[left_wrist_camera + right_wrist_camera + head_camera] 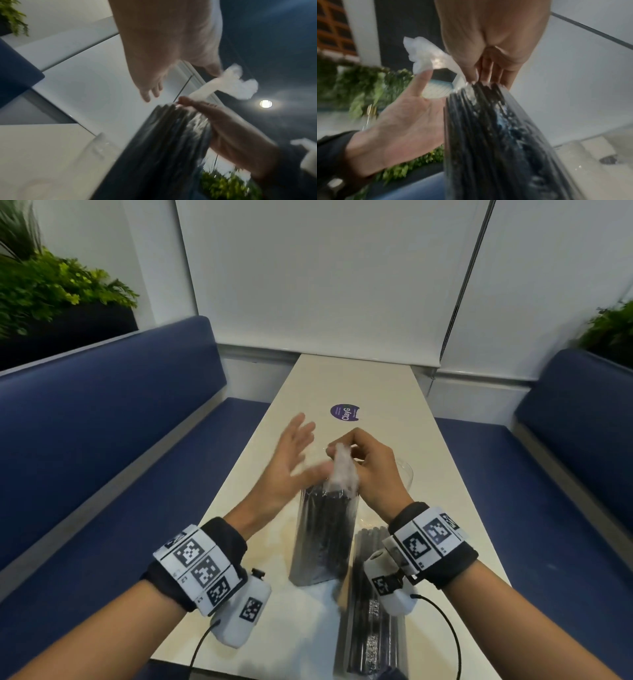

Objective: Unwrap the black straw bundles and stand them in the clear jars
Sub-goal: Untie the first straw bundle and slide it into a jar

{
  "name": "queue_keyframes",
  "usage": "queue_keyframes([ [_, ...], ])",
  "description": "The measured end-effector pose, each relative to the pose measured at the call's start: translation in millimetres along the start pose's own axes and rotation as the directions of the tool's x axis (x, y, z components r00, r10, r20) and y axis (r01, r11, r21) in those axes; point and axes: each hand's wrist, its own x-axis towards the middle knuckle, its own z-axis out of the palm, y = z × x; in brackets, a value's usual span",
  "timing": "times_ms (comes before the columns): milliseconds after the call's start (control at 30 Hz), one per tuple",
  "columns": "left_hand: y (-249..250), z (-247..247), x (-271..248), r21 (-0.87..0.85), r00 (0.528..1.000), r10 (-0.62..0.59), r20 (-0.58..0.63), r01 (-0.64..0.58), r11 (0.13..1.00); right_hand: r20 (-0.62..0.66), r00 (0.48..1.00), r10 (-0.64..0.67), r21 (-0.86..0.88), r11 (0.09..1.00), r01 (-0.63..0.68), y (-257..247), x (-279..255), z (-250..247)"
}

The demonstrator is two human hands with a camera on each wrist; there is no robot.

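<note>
Right hand: the right hand point(368, 470) pinches the gathered neck of the clear plastic wrapper point(342, 463) between curled fingers, just above the straw tops; the right wrist view shows the fingertips point(489, 75) at the top edge of the straws.
Left hand: the left hand point(291, 460) is spread, fingers straight and blurred, holding nothing; its palm sits just beside the upper left of the bundle, and contact cannot be confirmed.
Held item: an upright bundle of long black plastic straws sealed in clear film point(323, 539), its lower end at or near the pale tabletop point(342, 381); whether it bears on the surface cannot be told.
Second bundle: another film-wrapped bundle of black straws point(371, 607) lies flat on the tabletop, near the person, just right of the upright one.
Jar: the rim of a clear jar point(406, 470) shows behind the right hand; most of it is hidden.
Handling, bundle: judged light and fairly stiff as a pack, since the film holds the straws together. Once the film opens, the straws will likely fan out and roll.
Handling, film: thin, slick and crinkly; it will probably stretch before it tears.
Grip point, opening: the twisted neck, which offers the only loose film.
Grip point, support: the bundle's mid-body, encircled by the free hand, to keep the straws together as the film comes off.
Risk: a sharp pull at the neck could tip the bundle or scatter straws toward the tabletop edge.
Other: a round purple sticker point(345, 413) lies farther along the tabletop.
</note>
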Motion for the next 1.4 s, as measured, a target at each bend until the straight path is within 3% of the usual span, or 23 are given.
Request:
queue_keyframes([
  [67, -12.1, 0.1, -10.9, 0.115, 0.976, -0.114, 0.185, 0.093, 0.989, -0.043, 0.999, 0.012, -0.001, 1.0, -0.012, 0.5, 0.9, 0.8],
  [100, -18.0, 1.2, -16.0, 0.168, 0.964, -0.151, 0.22, 0.115, 0.979, -0.065, 0.998, -0.007, -0.045, 0.999, 0.004, 0.7, 2.6, 1.1],
  [200, -32.9, 1.2, -23.8, 0.237, 0.972, -0.183, 0.144, 0.146, 0.96, -0.054, 0.998, -0.03, -0.271, 0.963, 0.014, -8.6, 11.4, -4.9],
  [300, -35.2, 0.3, -23.0, 0.198, 0.974, -0.177, 0.14, 0.148, 0.969, -0.04, 0.999, -0.013, -0.351, 0.936, -0.002, -18.5, 19.5, -9.9],
  [367, -35.1, 0.9, -20.4, 0.187, 0.977, -0.162, 0.141, 0.135, 0.973, -0.066, 0.997, 0.038, -0.257, 0.965, -0.053, -18.1, 22.0, -10.4],
  [433, -34.9, 0.0, -19.3, 0.173, 0.978, -0.149, 0.146, 0.123, 0.977, -0.076, 0.988, 0.136, 0.013, 0.991, -0.135, -14.7, 20.4, -9.6],
  [500, -39.4, -5.4, -18.4, 0.134, 0.978, -0.164, 0.127, 0.147, 0.98, -0.012, 0.982, 0.19, 0.227, 0.957, -0.183, -9.0, 13.0, -10.4],
  [533, -42.0, -8.7, -18.3, 0.102, 0.978, -0.181, 0.105, 0.171, 0.98, 0.045, 0.979, 0.197, 0.252, 0.946, -0.202, -2.3, 7.6, -11.5],
  [633, -46.1, -14.3, -18.2, 0.066, 0.974, -0.215, 0.069, 0.21, 0.975, 0.285, 0.934, 0.217, 0.202, 0.939, -0.28, 18.7, -12.2, -10.0],
  [700, -50.2, -12.3, -16.7, 0.097, 0.972, -0.219, 0.086, 0.211, 0.973, 0.378, 0.896, 0.233, 0.197, 0.925, -0.324, 27.2, -24.2, -1.4],
  [833, -66.0, -5.3, -16.8, 0.164, 0.972, -0.227, 0.055, 0.215, 0.963, 0.273, 0.919, 0.286, 0.244, 0.903, -0.353, 43.9, -34.1, 17.0],
  [933, -81.0, -2.3, -26.7, 0.169, 0.963, -0.263, 0.058, 0.25, 0.954, 0.294, 0.892, 0.343, 0.253, 0.872, -0.419, 56.5, -44.6, 23.7],
  [1133, -95.5, -5.0, -41.0, 0.216, 0.923, -0.359, 0.136, 0.326, 0.92, 0.405, 0.812, 0.42, -0.029, 0.894, -0.448, 67.4, -52.3, 25.1],
  [1267, -76.7, -17.2, -29.1, 0.169, 0.957, -0.265, 0.118, 0.243, 0.955, 0.436, 0.799, 0.413, -0.136, 0.908, -0.396, 49.8, -39.7, 7.3],
  [1400, -52.2, -13.2, -11.9, 0.074, 0.987, -0.154, 0.046, 0.15, 0.986, 0.456, 0.827, 0.33, -0.072, 0.939, -0.336, 32.5, -27.0, 0.5],
])
